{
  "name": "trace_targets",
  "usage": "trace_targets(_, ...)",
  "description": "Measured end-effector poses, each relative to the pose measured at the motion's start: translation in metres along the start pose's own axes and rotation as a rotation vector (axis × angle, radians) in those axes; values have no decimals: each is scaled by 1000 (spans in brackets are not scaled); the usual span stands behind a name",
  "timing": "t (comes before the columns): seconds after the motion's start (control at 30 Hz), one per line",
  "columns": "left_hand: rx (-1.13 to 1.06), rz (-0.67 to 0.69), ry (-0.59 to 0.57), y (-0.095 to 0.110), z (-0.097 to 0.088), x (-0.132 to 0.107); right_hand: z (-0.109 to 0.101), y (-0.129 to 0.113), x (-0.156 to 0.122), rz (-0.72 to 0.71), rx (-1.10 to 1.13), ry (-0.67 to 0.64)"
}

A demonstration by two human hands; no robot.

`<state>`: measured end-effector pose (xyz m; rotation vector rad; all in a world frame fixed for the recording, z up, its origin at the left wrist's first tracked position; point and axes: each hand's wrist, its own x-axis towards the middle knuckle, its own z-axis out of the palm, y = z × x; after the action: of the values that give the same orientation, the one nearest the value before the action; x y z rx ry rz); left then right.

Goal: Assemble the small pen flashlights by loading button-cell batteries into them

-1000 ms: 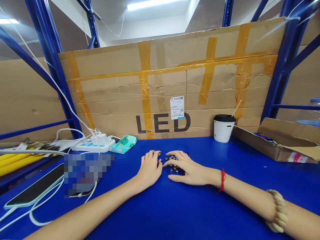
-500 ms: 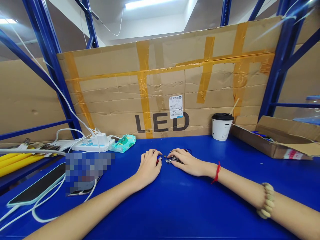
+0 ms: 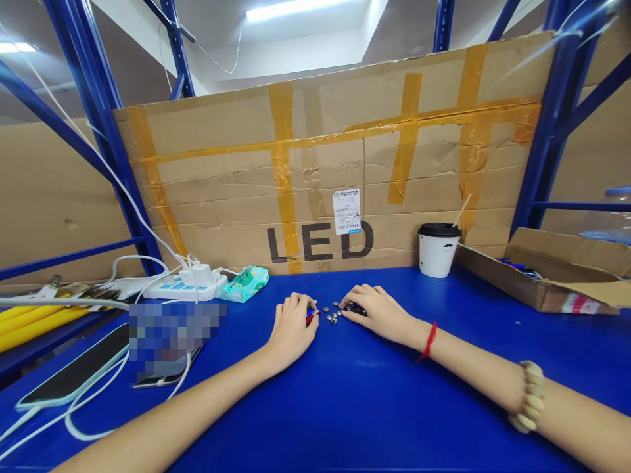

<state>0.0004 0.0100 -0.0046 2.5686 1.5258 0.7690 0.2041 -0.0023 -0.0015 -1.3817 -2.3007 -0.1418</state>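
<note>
Both my hands rest on the blue tabletop (image 3: 345,394) in front of me. My left hand (image 3: 290,325) is curled, its fingertips closed on a small red and blue piece (image 3: 310,316). Several small silver button cells (image 3: 332,314) lie scattered between the hands. My right hand (image 3: 377,310) lies just to their right, fingers curled over a small dark object (image 3: 353,307) that is mostly hidden. A red string and a bead bracelet circle my right arm.
A taped cardboard sheet marked LED (image 3: 320,190) stands at the back. A lidded paper cup (image 3: 438,249) and an open cardboard box (image 3: 547,276) sit at right. A power strip (image 3: 182,284), tissue pack (image 3: 244,282), cables and a phone (image 3: 73,374) lie at left.
My right hand has drawn back to the right off the pile of cells, which now lies uncovered. My left hand has barely moved.
</note>
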Motion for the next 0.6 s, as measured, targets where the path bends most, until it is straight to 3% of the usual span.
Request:
trace_targets(0.3, 21, 9, -27, 0, 2, 0, -7, -17, -2, -199, 138, -7)
trace_targets(0.6, -17, 10, 16, -3, 4, 1, -4, -9, 0, -106, -40, 55)
